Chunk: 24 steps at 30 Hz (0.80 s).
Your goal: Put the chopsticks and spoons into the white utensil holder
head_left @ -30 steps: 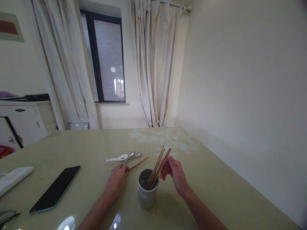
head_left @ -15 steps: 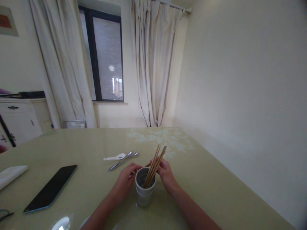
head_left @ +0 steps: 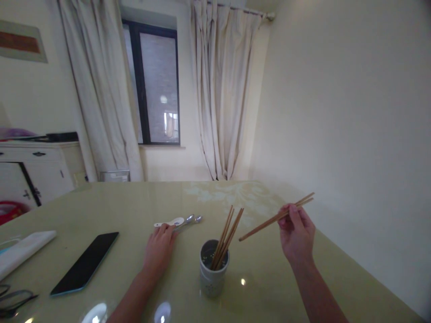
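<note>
My right hand (head_left: 298, 233) is closed around a pair of wooden chopsticks (head_left: 262, 225), held slanting above the table on the right. Several more chopsticks (head_left: 229, 237) lean in a grey ceramic cup (head_left: 213, 278) that stands upright between my hands. At the centre left, my left hand (head_left: 160, 246) lies on the handle of a metal spoon (head_left: 189, 219), fingers curled down and covering most of that handle. A white ceramic spoon (head_left: 177, 221) lies just beyond the fingertips. A second metal spoon's bowl (head_left: 198, 219) shows beside them.
A dark tablet-like slab (head_left: 85, 262) and a white flat object (head_left: 27, 251) lie on the left of the glossy table (head_left: 262, 287). Eyeglasses (head_left: 16, 300) sit at the lower left. A wall (head_left: 353, 157) runs along the right table edge.
Both hands have left the cup. My right hand moved right with two chopsticks, while my left moved left and forward onto the spoons. The view has shifted slightly left.
</note>
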Available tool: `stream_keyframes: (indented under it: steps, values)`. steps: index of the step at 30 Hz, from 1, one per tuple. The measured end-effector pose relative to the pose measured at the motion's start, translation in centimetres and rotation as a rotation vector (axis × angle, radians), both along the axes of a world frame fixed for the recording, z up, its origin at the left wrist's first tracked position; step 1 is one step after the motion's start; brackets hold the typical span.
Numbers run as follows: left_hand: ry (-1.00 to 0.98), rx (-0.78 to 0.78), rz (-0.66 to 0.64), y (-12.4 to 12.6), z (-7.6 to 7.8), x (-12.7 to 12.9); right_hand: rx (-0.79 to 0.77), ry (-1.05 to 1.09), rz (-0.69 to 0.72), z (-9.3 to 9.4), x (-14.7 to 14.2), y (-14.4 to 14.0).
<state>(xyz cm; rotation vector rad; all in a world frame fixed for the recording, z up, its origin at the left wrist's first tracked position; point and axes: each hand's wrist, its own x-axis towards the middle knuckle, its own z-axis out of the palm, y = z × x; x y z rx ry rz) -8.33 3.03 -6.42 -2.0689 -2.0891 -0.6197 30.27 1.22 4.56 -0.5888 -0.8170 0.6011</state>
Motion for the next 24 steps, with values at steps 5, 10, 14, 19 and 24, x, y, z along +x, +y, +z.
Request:
stream_keyframes:
  steps: [5,10,14,19,24]
  values:
    - [0.056,-0.042,-0.019,0.4,-0.2,0.1,-0.108,-0.172,0.234,-0.7,-4.0,-1.5]
    - [0.013,-0.032,-0.039,0.8,-0.7,-0.5,-0.164,-0.423,0.397,-1.9,-7.2,-2.6]
    - [-0.077,-0.029,-0.039,1.3,-1.3,-1.0,-0.211,-0.516,0.502,-2.9,-8.3,-3.1]
    - [-0.181,-0.044,-0.053,1.5,-1.8,-1.6,-0.209,-0.487,0.446,-3.7,-8.9,-3.1]
    - [-0.243,-0.04,-0.102,1.5,-1.9,-1.7,-0.172,-0.427,0.333,-3.9,-8.6,-2.8]
